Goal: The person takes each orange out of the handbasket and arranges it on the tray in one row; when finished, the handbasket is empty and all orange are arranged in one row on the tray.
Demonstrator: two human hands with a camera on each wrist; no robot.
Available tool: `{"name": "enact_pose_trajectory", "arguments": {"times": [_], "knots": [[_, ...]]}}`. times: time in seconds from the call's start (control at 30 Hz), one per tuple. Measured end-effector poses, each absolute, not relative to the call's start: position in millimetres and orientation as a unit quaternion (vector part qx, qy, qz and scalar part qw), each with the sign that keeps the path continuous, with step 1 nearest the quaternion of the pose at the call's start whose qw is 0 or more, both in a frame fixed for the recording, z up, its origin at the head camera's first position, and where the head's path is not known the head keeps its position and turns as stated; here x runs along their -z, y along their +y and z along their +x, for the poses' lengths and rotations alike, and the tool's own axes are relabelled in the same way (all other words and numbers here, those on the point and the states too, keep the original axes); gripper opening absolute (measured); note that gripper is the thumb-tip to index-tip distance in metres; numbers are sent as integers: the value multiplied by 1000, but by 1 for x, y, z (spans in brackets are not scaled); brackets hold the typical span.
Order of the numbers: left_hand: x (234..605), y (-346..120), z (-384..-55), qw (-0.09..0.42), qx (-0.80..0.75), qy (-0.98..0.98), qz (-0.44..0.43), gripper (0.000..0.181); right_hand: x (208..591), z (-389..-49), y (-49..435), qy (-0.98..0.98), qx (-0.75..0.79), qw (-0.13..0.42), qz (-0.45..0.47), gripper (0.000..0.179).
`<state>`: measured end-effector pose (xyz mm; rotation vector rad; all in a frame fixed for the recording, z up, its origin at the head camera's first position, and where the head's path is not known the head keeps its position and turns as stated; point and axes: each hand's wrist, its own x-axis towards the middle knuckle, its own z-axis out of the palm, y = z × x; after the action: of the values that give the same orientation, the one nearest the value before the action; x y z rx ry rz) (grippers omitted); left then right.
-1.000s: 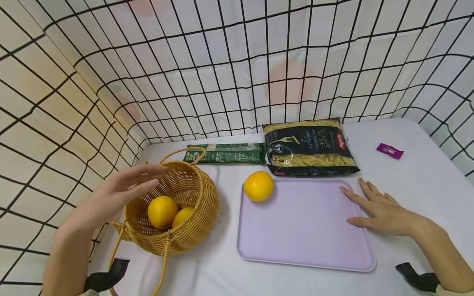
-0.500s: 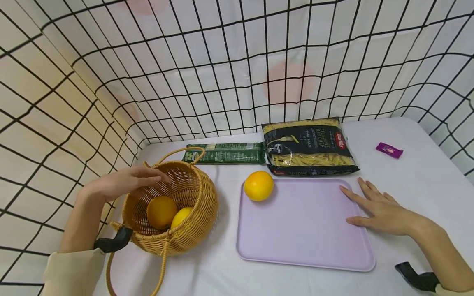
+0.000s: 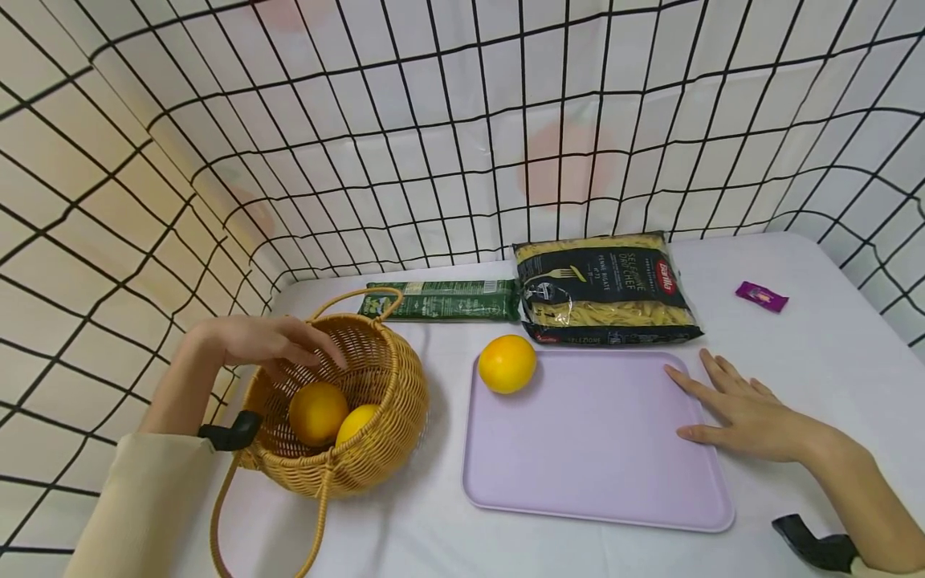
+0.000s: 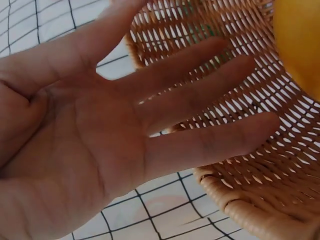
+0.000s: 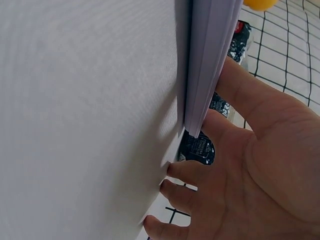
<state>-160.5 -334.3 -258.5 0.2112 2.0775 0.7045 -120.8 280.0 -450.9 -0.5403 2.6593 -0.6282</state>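
My left hand (image 3: 270, 341) reaches over the far left rim of the wicker basket (image 3: 405, 417), fingers spread and holding nothing. Inside the basket lie an orange (image 3: 318, 413) and a second, yellower round fruit (image 3: 357, 423). In the left wrist view the straight fingers (image 4: 210, 140) dip past the rim, apart from the orange fruit (image 4: 300, 45). My right hand (image 3: 747, 413) lies spread at the right edge of the lilac tray (image 3: 592, 449), thumb and index finger touching its rim, other fingertips on the white cloth. Another orange (image 3: 507, 364) sits at the tray's far left corner.
Behind the tray lies a black pasta bag (image 3: 607, 289), with a flat green packet (image 3: 448, 300) to its left. A small purple wrapped sweet (image 3: 762, 296) is at the back right. Black wire mesh (image 3: 462, 144) walls the table's back and sides.
My left hand has come from left of the basket to over its opening, fingers now angled down inside the rim. The right hand, tray and fruit stay in place.
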Motion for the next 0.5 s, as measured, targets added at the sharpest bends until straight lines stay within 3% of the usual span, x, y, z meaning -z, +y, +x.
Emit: {"name": "enact_pose_trajectory", "arguments": {"times": [0.5], "knots": [[283, -334, -177, 533, -294, 793, 21, 34, 451, -120, 279, 940, 222, 177, -190, 90]]}}
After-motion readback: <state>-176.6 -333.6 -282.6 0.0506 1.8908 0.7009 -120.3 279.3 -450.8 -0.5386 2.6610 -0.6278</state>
